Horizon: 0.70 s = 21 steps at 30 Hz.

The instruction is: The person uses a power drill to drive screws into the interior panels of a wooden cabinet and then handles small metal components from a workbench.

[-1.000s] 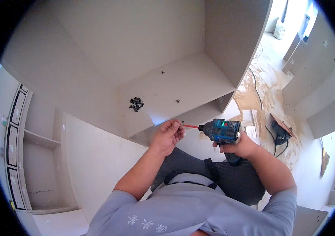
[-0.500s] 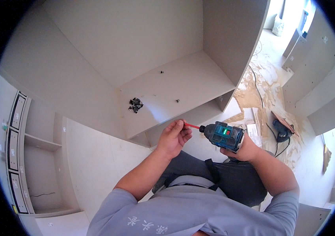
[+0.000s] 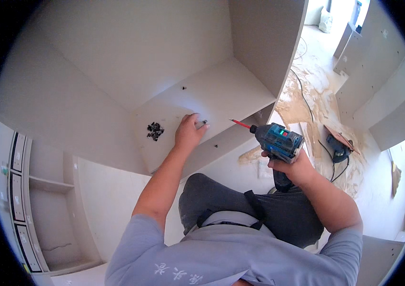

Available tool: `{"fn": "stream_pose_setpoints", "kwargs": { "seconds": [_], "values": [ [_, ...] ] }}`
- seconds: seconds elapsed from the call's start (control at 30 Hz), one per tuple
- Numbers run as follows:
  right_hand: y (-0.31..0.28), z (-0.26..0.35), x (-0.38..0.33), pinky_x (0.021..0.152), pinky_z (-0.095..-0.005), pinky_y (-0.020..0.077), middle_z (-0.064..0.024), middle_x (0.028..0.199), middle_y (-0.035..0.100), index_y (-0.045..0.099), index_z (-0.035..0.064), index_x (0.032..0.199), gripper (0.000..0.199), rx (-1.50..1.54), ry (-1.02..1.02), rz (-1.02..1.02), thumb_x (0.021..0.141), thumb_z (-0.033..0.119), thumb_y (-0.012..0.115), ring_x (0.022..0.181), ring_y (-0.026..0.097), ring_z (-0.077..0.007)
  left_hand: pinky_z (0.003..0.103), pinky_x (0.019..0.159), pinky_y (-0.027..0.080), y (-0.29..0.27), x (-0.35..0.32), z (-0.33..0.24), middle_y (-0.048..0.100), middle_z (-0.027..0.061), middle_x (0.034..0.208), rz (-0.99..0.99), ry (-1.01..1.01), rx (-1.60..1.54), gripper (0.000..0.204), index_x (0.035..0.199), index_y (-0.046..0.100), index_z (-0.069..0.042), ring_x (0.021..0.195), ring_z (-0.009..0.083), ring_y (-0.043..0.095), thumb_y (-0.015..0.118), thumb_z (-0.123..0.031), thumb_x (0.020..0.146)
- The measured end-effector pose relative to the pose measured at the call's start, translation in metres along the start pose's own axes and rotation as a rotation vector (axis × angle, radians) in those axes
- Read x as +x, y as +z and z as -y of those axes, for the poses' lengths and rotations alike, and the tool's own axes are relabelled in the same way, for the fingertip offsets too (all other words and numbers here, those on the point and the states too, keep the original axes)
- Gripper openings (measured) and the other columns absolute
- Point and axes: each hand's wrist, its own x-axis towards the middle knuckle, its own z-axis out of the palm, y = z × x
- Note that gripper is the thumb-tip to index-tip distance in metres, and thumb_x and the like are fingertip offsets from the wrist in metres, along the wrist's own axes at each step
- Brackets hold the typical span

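Note:
My left hand (image 3: 190,131) reaches over the cabinet's shelf panel (image 3: 240,88). Its thumb and fingertips close around a small black fitting (image 3: 205,122) at the panel. In my right hand (image 3: 297,167) is a blue and black cordless driver (image 3: 278,140), held by its grip. A long red bit (image 3: 240,123) sticks out of it toward the left, its tip near the panel's front edge and apart from my left hand. A pile of small black fittings (image 3: 155,131) lies left of my left hand. Another single fitting (image 3: 184,87) sits farther back.
Cabinet side walls rise at left and right (image 3: 264,43). A small dark piece (image 3: 215,146) shows below the panel's front edge. On the dusty floor at right are a corded power tool (image 3: 339,145) and a cable (image 3: 303,90). An open cabinet (image 3: 52,209) with drawers stands at left.
My left hand has left the red bit and moved up and left to the fitting on the panel. The driver has moved slightly right and its bit is free. The view has shifted somewhat.

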Motion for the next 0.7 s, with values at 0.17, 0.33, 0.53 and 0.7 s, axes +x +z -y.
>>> {"fn": "stream_pose_setpoints", "kwargs": {
  "seconds": [0.17,0.33,0.53,0.7],
  "values": [
    [-0.003,-0.002,0.003,0.096,-0.0355,0.0526,-0.0073,0.114,0.074,0.061,0.0036,0.126,0.050,-0.012,0.032,-0.008,0.080,-0.007,0.075,0.109,0.068,-0.0177,0.043,0.083,0.055,0.010,0.008,0.002,0.068,0.0049,0.105,0.076,0.046,0.096,0.022,0.104,0.071,-0.013,0.098,0.0283,0.068,0.071,-0.029,0.089],
    [-0.008,-0.001,0.002,0.096,-0.0354,0.0526,-0.0080,0.116,0.073,0.059,0.0034,0.128,0.052,-0.007,0.000,0.015,0.080,-0.007,0.075,0.109,0.068,-0.0181,0.043,0.082,0.055,0.014,0.006,0.001,0.069,0.0047,0.106,-0.014,0.149,0.099,0.018,0.103,0.072,-0.015,0.097,0.0287,0.067,0.069,-0.027,0.090],
    [-0.011,-0.005,0.007,0.097,-0.0352,0.0526,-0.0081,0.117,0.073,0.059,0.0034,0.128,0.052,0.012,0.006,0.028,0.080,-0.007,0.075,0.111,0.068,-0.0187,0.042,0.079,0.056,0.010,0.006,0.001,0.070,0.0040,0.103,0.045,0.053,0.054,0.017,0.101,0.073,-0.015,0.094,0.0283,0.068,0.070,-0.027,0.089],
    [-0.012,-0.002,0.009,0.098,-0.0349,0.0524,-0.0079,0.116,0.073,0.060,0.0032,0.128,0.051,0.022,0.028,0.018,0.080,-0.007,0.075,0.111,0.068,-0.0182,0.041,0.079,0.056,0.014,0.007,0.004,0.069,0.0039,0.102,0.029,0.064,0.093,0.019,0.102,0.073,-0.015,0.093,0.0273,0.069,0.073,-0.027,0.087]
  ]
}}
